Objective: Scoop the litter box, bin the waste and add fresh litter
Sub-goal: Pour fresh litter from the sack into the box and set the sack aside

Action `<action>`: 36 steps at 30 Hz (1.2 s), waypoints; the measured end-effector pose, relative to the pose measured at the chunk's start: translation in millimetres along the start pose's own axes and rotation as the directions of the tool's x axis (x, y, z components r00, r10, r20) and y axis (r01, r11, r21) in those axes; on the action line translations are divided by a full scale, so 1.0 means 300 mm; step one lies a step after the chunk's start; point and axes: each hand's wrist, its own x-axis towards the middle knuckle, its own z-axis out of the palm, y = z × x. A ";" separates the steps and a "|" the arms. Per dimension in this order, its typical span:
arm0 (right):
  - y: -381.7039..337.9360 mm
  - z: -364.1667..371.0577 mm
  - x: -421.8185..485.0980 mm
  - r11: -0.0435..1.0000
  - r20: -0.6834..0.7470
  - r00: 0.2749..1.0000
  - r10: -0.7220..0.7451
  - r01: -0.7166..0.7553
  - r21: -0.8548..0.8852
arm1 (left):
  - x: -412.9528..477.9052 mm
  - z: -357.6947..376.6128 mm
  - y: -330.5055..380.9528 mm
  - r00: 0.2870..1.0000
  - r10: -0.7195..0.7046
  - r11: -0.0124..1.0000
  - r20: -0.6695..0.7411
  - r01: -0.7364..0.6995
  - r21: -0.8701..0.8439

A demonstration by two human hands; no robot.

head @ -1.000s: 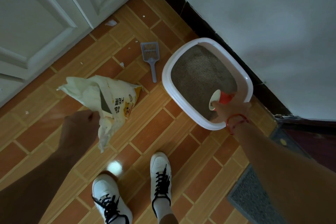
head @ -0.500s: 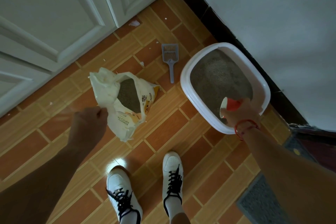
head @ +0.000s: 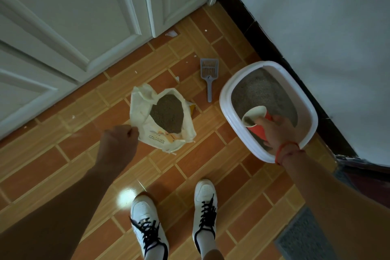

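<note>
A white litter box (head: 226,88) full of grey-brown litter stands on the tiled floor by the wall. My right hand (head: 276,131) holds a red paper cup (head: 256,121) over the box's near end, its mouth tipped to the left with a little litter inside. A cream litter bag (head: 147,124) stands open on the floor to the left, with dark litter showing in its mouth. My left hand (head: 119,143) pinches the bag's near left edge. A grey slotted scoop (head: 209,75) lies on the floor between bag and box.
White panelled doors (head: 84,17) run along the far left. A dark baseboard and pale wall (head: 316,27) lie behind the box. A grey mat (head: 306,236) sits at the lower right. My two white shoes (head: 175,221) stand near the bottom. Small white scraps dot the tiles.
The bag has been pulled wider open, so more of its litter shows. The cup stays over the box's near end. The view has shifted left.
</note>
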 end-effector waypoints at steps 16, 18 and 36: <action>-0.412 0.244 -0.382 0.923 0.388 0.906 -0.168 0.006 0.385 | -0.022 -0.134 0.079 0.977 0.108 0.981 0.186 -0.074 -0.178; -0.431 0.283 -0.422 0.923 0.455 0.868 -0.198 0.009 0.385 | -0.023 -0.151 0.098 0.963 -0.014 0.986 0.269 0.058 -0.156; -0.335 0.846 -0.105 0.495 0.472 0.860 -0.192 0.500 -0.711 | -0.025 -0.101 0.032 0.983 0.071 0.970 -0.167 -0.107 -0.217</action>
